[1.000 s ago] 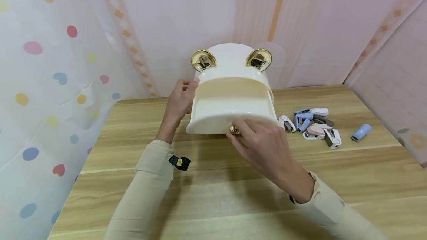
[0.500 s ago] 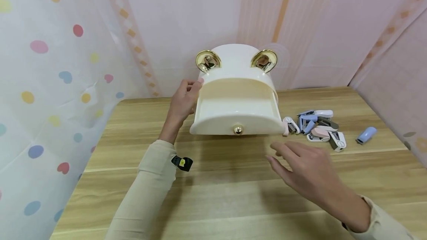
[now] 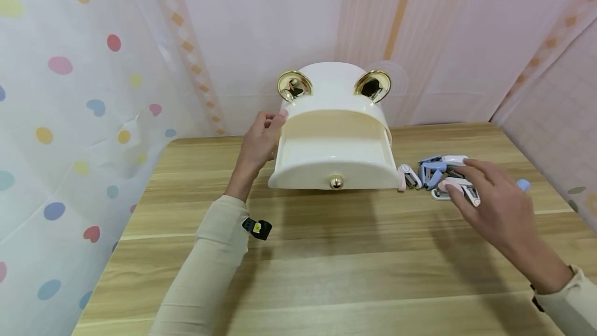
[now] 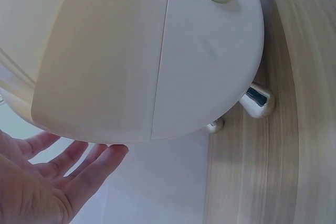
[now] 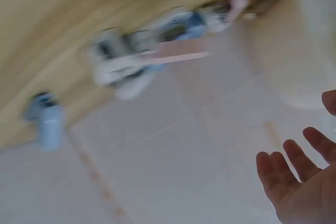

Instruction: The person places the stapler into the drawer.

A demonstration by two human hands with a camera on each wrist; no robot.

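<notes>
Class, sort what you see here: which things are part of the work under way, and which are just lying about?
In use: drawer box steadied by left hand; open drawer; pile of small staplers under right hand.

Lying about: lone blue stapler; spotted curtain; table.

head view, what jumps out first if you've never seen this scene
A cream storage box with two gold ears stands at the back middle of the wooden table, its gold-knobbed drawer pulled open. The left hand rests against the box's left side. To the right, the right hand reaches with spread fingers over a pile of small pastel staplers.
</notes>
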